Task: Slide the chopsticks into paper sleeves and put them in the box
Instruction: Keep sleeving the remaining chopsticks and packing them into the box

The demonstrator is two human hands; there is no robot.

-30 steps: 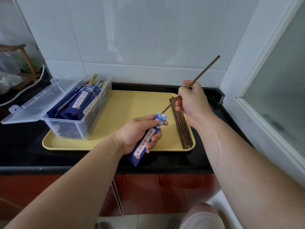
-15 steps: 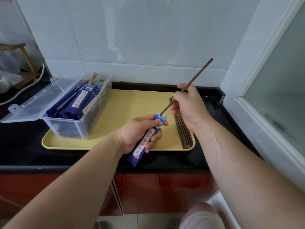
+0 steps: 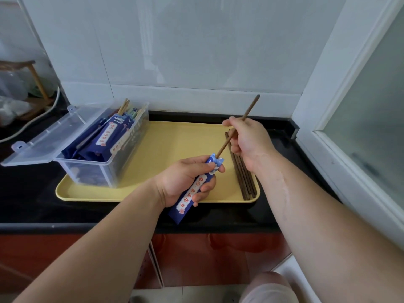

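1 dark chopstick [image 3: 249, 110] slants down-left, its tip at the mouth of the blue paper sleeve [image 3: 192, 193]; how deep it sits is unclear. The right hand [image 3: 249, 141] pinches it at mid-length, fingers curled, above the yellow tray [image 3: 175, 145]. The left hand [image 3: 181, 180] wraps the tilted sleeve. Loose chopsticks [image 3: 244, 178] lie at the tray's right edge, and the open box [image 3: 122, 167] stands at its left.

Right hand [image 3: 247, 138] feeds a chopstick [image 3: 238, 127] into the sleeve [image 3: 194, 189] — left hand [image 3: 183, 180] gripping it.
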